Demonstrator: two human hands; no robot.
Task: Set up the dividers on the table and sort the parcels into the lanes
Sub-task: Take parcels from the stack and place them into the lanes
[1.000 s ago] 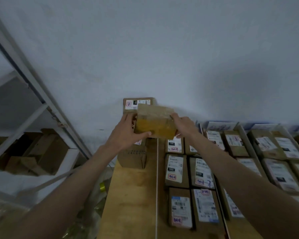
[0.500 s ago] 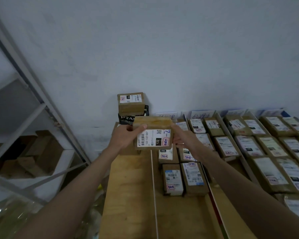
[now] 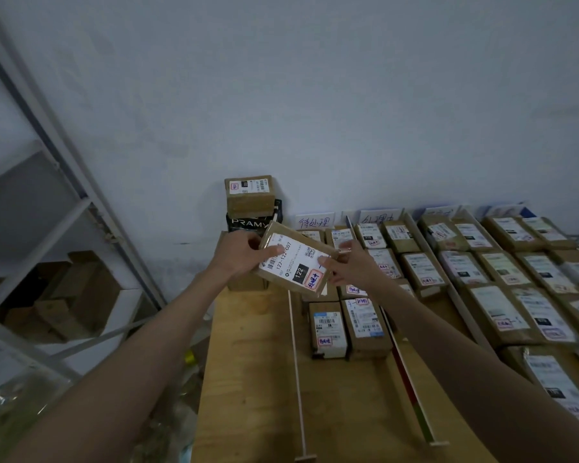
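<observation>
I hold a brown cardboard parcel (image 3: 293, 262) with a white label reading 122-122-007 in the air above the back left of the wooden table (image 3: 248, 379). My left hand (image 3: 241, 253) grips its left edge and my right hand (image 3: 350, 267) grips its right edge. The label faces me, tilted. Thin stick dividers (image 3: 296, 362) run front to back and split the table into lanes. Several labelled parcels (image 3: 365, 324) lie in rows in the lanes to the right.
A stack of boxes (image 3: 249, 198) stands at the back left corner against the wall. Handwritten paper signs (image 3: 315, 222) lean on the wall behind the lanes. A metal shelf rack (image 3: 64, 202) with cardboard boxes stands to the left.
The parcel has been turned so that its label faces me, and it now tilts. It has come down and toward me from the stack at the back.
</observation>
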